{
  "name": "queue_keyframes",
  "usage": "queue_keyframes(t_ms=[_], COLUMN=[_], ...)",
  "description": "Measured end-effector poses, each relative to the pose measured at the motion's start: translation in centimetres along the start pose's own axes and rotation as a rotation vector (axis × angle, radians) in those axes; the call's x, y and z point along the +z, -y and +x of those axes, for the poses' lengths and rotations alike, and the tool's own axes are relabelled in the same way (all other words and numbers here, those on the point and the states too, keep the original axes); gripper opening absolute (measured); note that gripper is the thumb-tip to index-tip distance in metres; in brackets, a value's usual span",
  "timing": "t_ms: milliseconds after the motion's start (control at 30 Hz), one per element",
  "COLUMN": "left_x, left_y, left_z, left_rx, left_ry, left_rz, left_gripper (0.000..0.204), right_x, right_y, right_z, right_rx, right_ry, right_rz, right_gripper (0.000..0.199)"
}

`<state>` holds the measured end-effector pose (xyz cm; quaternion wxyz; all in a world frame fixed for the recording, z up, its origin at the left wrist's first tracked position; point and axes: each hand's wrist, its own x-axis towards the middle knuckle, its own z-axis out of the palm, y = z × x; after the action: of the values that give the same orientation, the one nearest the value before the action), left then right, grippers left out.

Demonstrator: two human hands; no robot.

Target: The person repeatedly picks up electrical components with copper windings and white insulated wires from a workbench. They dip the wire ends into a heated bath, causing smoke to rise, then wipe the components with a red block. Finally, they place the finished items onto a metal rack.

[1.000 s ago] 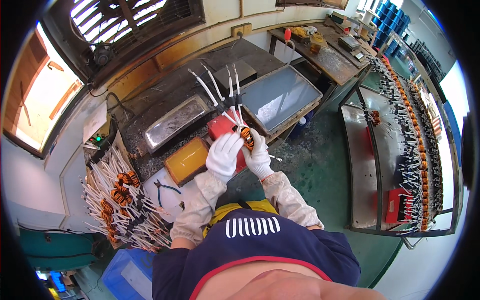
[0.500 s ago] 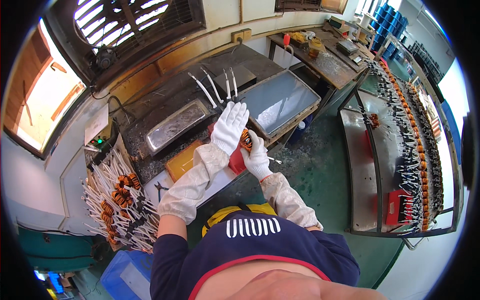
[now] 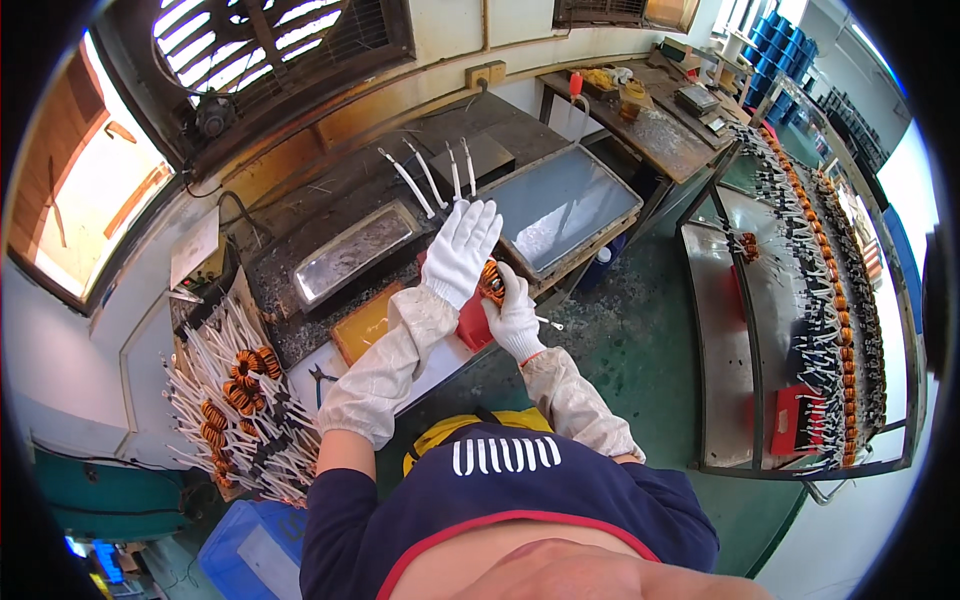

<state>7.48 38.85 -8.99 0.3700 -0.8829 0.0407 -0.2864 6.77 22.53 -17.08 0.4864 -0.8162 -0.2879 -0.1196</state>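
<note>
My right hand, in a white glove, is closed round a toroidal coil wound with orange copper wire. Part of the coil is hidden by that hand. My left hand, also gloved, lies flat with its fingers stretched out, beside and partly over the coil. Several white sleeved leads with bare metal ends rise beyond the left fingertips; where they join the coil is covered. One more lead end sticks out to the right of my right hand. A red container sits below the hands.
A rectangular bath with a silvery surface stands left of my hands, a larger grey-topped tray to the right. Nearer lie an amber-filled tray and cutters. Coils are heaped at left; a rack at right holds many more.
Both hands and the coil stay almost in place; my left fingertips have shifted slightly to the right. A green light on the small box at left no longer shows.
</note>
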Motion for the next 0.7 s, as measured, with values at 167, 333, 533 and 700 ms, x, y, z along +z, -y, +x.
queue_keyframes(t_ms=[167, 333, 533, 700], left_x=[1.0, -2.2, -2.5, 1.8], left_y=[1.0, 0.8, 2.0, 1.3], left_z=[-1.7, -3.0, -2.8, -3.3], left_rx=[0.042, -0.621, -0.361, -0.327], left_ry=[-0.072, -0.465, -0.423, -0.158], left_rz=[0.250, -0.846, -0.521, -0.526], left_gripper=[0.049, 0.041, 0.056, 0.060], right_x=[0.1, 0.1, 0.2, 0.0], right_y=[0.4, 0.6, 0.0, 0.5], right_z=[0.0, 0.1, 0.1, 0.1], right_rx=[-0.009, 0.001, -0.023, -0.022], right_ry=[0.003, -0.012, -0.025, -0.010], right_rz=[0.001, 0.008, 0.001, -0.039], right_gripper=[0.072, 0.071, 0.071, 0.071])
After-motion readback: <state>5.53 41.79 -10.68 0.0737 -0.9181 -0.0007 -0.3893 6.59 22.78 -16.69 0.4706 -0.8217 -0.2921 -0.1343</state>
